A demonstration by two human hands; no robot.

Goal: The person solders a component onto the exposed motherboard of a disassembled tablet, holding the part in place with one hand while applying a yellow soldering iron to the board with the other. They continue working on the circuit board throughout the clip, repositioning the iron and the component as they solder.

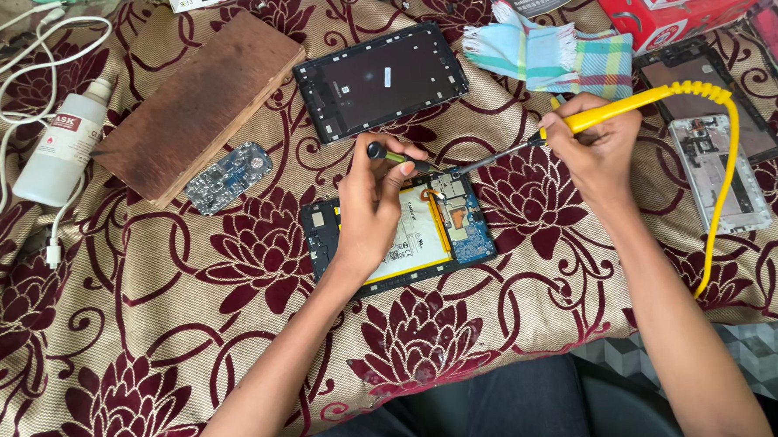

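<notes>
Dark trousers (502,406) at near edge of floral cloth (150,342); opened tablet (398,231) mid-cloth under left hand (371,202) pinching small screwdriver (395,157); right hand (600,144) gripping yellow soldering iron (629,103), tip over tablet's board

red box (685,0): cut by top edge | opened tablet (425,234): partly under left hand (371,206)

Wooden board (198,100), white bottle (61,147), checked cloth (550,54)

I see a work surface draped in a beige cloth (193,341) patterned with large maroon flowers, evenly lit. A grey geometric-patterned floor (775,359) shows at my lower right.
</notes>
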